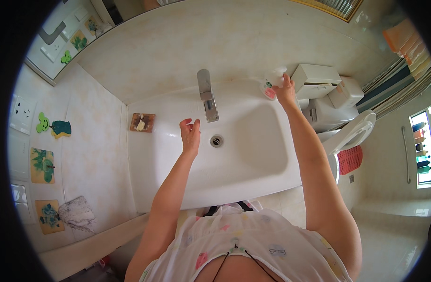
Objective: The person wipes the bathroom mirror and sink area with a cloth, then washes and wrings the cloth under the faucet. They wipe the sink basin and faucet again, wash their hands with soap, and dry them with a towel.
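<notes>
My left hand point(190, 135) is over the white washbasin point(159, 155), left of the drain point(216, 141), with fingers curled and nothing seen in it. My right hand point(284, 90) is at a clear pump bottle point(270, 91) with a pinkish label, standing on the basin's back right rim. Its fingers are near the bottle's side and white pump head; whether they grip it I cannot tell. The chrome faucet point(207, 95) stands at the back middle, and no water is seen running. A soap dish point(142, 122) with a pale piece of soap lies on the left ledge.
Right of the basin are a white drawer box point(316, 79), a toilet with its seat raised point(353, 132) and a red mat point(349, 160). A tiled wall point(92, 151) with sockets point(23, 112) and hanging cloths point(62, 128) is at the left. A mirror edge runs along the top.
</notes>
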Motion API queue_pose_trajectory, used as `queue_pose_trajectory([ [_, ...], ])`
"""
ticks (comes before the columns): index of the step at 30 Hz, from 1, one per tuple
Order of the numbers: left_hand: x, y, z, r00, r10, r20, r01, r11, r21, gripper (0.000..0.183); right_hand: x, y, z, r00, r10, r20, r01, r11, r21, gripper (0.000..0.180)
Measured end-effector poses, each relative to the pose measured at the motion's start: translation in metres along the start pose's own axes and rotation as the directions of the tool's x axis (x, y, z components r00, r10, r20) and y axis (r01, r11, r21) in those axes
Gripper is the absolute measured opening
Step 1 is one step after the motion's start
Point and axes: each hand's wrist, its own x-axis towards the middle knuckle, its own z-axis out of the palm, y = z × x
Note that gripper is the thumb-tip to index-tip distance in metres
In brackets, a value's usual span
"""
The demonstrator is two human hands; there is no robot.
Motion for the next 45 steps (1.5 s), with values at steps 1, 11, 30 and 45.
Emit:
queue_pose_trajectory([
  [1,-0.001,-0.005,-0.004,1.0,-0.006,-0.006,0.006,1.0,0.021,0.052,0.007,0.011,0.003,0.999,-0.045,-0.001,0.045,0.999,0.009,0.072],
  [11,0.002,-0.032,-0.011,0.998,-0.052,0.036,0.048,0.994,0.101,0.046,0.016,0.024,-0.013,0.969,-0.245,-0.038,0.239,0.964,-0.119,0.065],
  [30,0.0,-0.034,0.003,0.983,-0.155,0.099,0.148,0.986,0.07,0.042,0.049,-0.037,-0.041,0.709,0.322,0.628,-0.7,0.431,0.569,0.049],
  [45,0.0,-0.036,0.006,0.984,-0.137,0.116,0.13,0.989,0.066,0.04,0.044,-0.049,-0.041,0.721,0.316,0.616,-0.692,0.356,0.628,0.043],
])
